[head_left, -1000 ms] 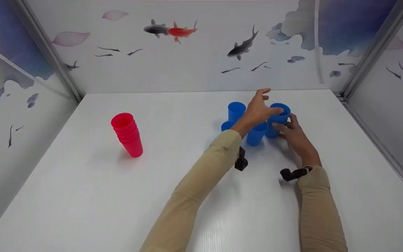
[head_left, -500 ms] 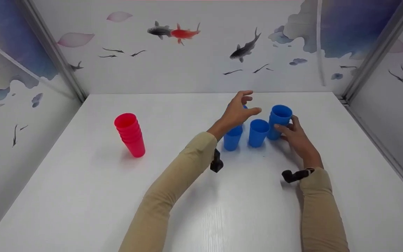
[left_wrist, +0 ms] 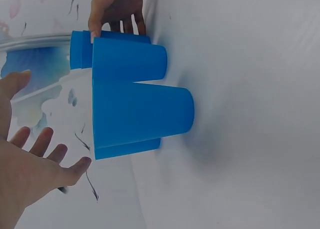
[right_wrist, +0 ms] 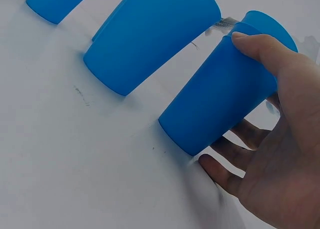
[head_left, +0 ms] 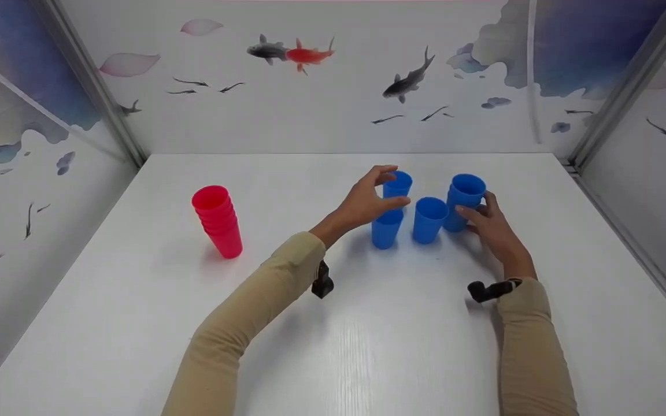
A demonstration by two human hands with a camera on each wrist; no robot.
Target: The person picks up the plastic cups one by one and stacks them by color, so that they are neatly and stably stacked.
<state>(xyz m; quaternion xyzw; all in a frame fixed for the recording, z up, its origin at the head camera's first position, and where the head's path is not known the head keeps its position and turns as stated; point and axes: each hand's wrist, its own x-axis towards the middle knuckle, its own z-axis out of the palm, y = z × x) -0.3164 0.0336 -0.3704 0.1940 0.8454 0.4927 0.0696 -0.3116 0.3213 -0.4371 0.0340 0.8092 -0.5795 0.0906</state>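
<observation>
With thumb and fingers curled about it, my right hand (head_left: 492,231) holds a stack of nested blue cups (head_left: 457,215) upright on the table. In the right wrist view, the thumb presses the stack (right_wrist: 215,94) just below the upper cup's rim. My left hand (head_left: 362,202) hovers with fingers spread and nothing between them, over the left side of the single cups. Below it stands a front-left blue cup (head_left: 386,232). A back blue cup (head_left: 400,186) is partly behind its fingers, and a third single cup (head_left: 427,222) stands between it and the stack.
A tall stack of nested red cups (head_left: 217,222) stands on the left of the white table (head_left: 310,323). Panels with painted fish (head_left: 408,81) enclose the back and sides. A black wrist camera (head_left: 321,280) sits on each sleeve.
My left hand has drawn away from the blue stack, moving left and slightly toward me, to the cups at the left. My right hand keeps its hold on the stack.
</observation>
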